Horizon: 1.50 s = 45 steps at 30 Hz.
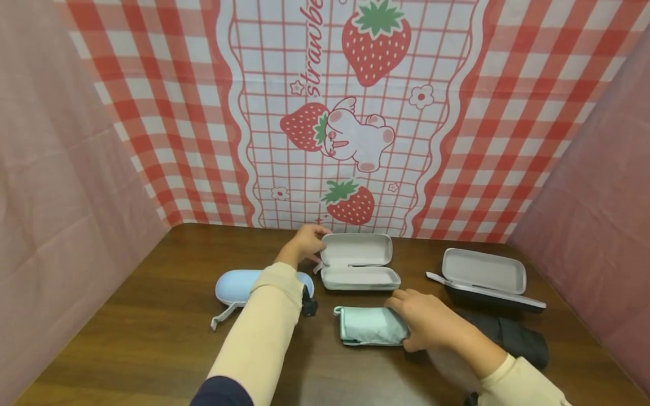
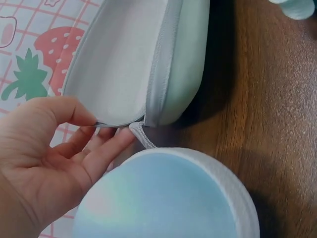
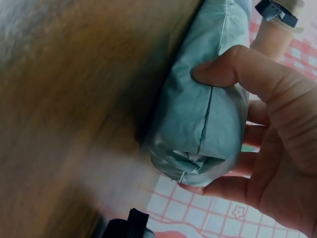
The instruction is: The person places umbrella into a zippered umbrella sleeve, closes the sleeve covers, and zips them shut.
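My left hand (image 1: 306, 243) pinches the end rim of an open zip case (image 1: 356, 250) at the back middle. In the left wrist view this case (image 2: 190, 59) shows a pale green shell, a light grey lining and a grey zip edge. Its pull strap (image 2: 141, 135) hangs by my fingers. In front of it, my right hand (image 1: 426, 318) grips the right end of a mint-green folded umbrella (image 1: 370, 326), which has a small loop at its left end. The right wrist view shows my thumb on top of the umbrella (image 3: 198, 119) and my fingers along its far side.
A closed light-blue case (image 1: 236, 286) lies at the left, partly behind my left sleeve. At the right stands an open black case (image 1: 484, 272) with a grey lining. A black folded bundle (image 1: 523, 341) lies in front of it. A checked strawberry cloth (image 1: 198, 141) hangs behind the table.
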Each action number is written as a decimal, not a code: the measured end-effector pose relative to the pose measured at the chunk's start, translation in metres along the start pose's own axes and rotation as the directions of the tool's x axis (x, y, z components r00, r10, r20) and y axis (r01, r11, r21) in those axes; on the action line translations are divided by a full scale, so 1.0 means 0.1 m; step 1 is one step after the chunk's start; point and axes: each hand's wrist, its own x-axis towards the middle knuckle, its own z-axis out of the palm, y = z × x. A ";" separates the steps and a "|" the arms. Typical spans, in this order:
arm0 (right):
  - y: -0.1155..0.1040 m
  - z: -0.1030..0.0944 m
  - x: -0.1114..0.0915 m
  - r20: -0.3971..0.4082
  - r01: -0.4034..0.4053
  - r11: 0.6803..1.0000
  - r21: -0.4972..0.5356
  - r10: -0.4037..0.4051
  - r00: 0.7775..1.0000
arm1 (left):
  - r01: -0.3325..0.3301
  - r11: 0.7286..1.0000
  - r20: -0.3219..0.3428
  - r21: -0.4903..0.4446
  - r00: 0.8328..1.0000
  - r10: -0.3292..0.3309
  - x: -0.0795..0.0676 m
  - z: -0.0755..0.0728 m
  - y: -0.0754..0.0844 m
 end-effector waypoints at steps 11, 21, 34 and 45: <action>0.03 -0.16 0.03 0.043 0.028 0.999 -0.017 -0.027 0.999 | -0.071 0.996 0.030 0.060 0.997 0.069 0.00 -0.05 0.02; 0.19 -0.40 0.23 0.054 -0.031 0.999 0.021 0.030 0.998 | -0.141 0.988 0.083 0.065 0.987 0.136 -0.07 -0.04 0.04; 0.40 -0.33 0.63 0.148 -0.144 0.988 0.059 0.134 0.980 | -0.174 0.982 0.106 0.074 0.980 0.166 -0.15 -0.03 0.10; 0.49 -0.09 0.84 0.180 -0.136 0.987 0.083 0.119 0.976 | -0.174 0.981 0.093 0.086 0.982 0.166 -0.13 -0.01 0.10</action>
